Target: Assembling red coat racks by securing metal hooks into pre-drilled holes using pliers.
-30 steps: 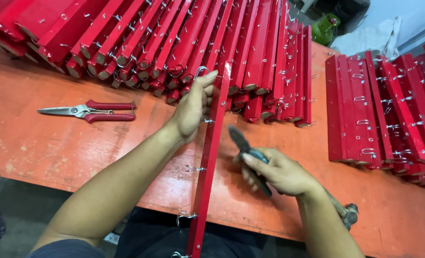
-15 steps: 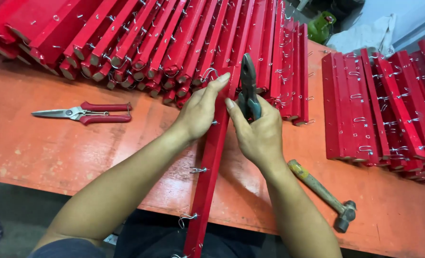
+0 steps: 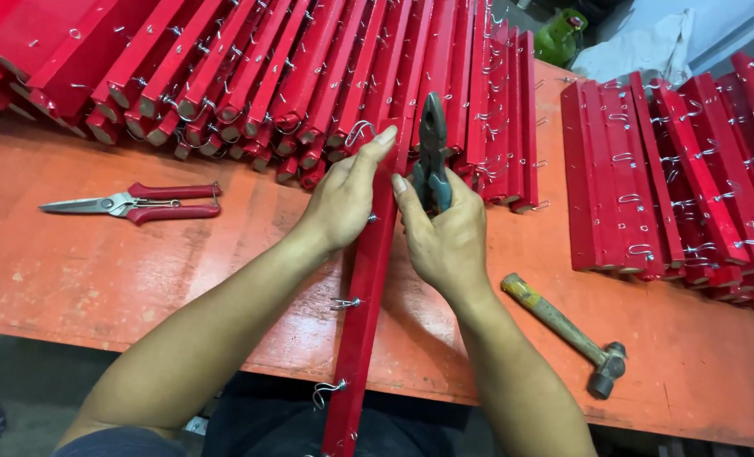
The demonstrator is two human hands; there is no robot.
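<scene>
A long red wooden slat (image 3: 361,322) with small metal hooks along its side runs from the table's near edge towards the far pile. My left hand (image 3: 346,193) grips its upper part, fingers stretched along it. My right hand (image 3: 442,230) sits just right of the slat and holds dark pliers (image 3: 433,144) with blue-grey handles, jaws pointing away from me. The two hands nearly touch over the slat.
Many red hooked slats lie piled across the far side (image 3: 250,68) and in a stack at the right (image 3: 682,178). Red-handled snips (image 3: 135,203) lie at the left. A hammer (image 3: 567,330) rests right of my forearm. The orange table's near edge (image 3: 80,326) runs below.
My right hand has lifted the pliers from low beside the slat up to my left hand near the slat's upper part. The hammer it covered is now exposed.
</scene>
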